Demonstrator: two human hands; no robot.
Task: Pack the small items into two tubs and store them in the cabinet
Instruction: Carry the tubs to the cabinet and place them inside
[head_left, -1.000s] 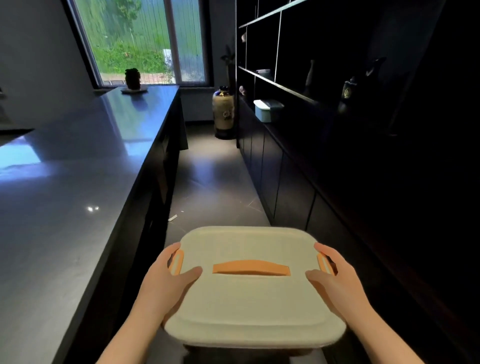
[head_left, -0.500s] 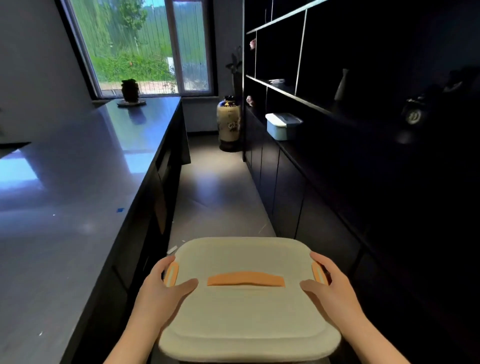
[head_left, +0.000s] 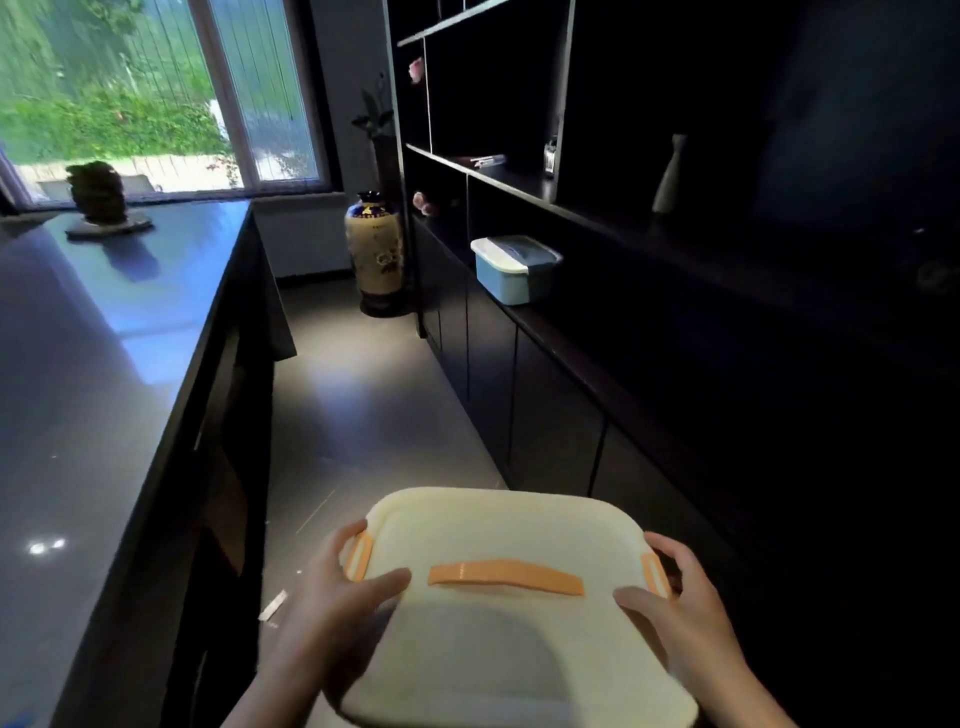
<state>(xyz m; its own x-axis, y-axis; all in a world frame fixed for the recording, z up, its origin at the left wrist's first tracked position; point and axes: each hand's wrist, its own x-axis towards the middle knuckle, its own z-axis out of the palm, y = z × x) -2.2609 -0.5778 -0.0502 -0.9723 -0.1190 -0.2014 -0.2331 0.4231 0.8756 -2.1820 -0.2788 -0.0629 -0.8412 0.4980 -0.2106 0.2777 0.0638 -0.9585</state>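
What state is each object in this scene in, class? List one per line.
cream tub: lid on, carried in both hands
left hand: grips the tub's left side
right hand: grips the tub's right side
blue tub: lidded, standing on the cabinet ledge
floor vase: upright

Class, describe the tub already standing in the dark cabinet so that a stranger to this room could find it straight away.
Start at the dark shelving cabinet along the right wall. On its lowest open ledge, above the closed doors and short of the floor vase, stands a light blue tub. Its white lid and pale colour set it apart; the tub held by both hands has orange fittings.
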